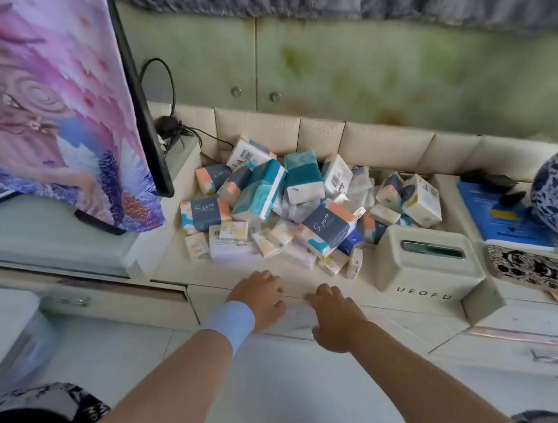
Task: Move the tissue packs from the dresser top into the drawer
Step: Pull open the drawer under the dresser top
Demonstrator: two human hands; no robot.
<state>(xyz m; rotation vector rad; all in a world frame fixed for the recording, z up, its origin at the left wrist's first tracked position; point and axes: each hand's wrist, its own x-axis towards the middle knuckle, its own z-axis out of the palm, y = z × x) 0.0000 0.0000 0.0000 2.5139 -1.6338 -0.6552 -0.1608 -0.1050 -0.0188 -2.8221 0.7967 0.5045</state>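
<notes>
Left hand and right hand, loose-fingered, palm-down on dresser edge; tissue packs beyond

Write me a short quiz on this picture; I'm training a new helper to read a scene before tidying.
1. True or false: the drawer below the tissue packs stands pulled open.
2. What stands directly right of the packs on the dresser top? A) a cream tissue box marked UEOFU B) a kettle C) a lamp
3. Which wrist wears the pale blue band: that of the left hand or of the right hand?

Key: 1 false, its front sits shut; 2 A; 3 left.
</notes>
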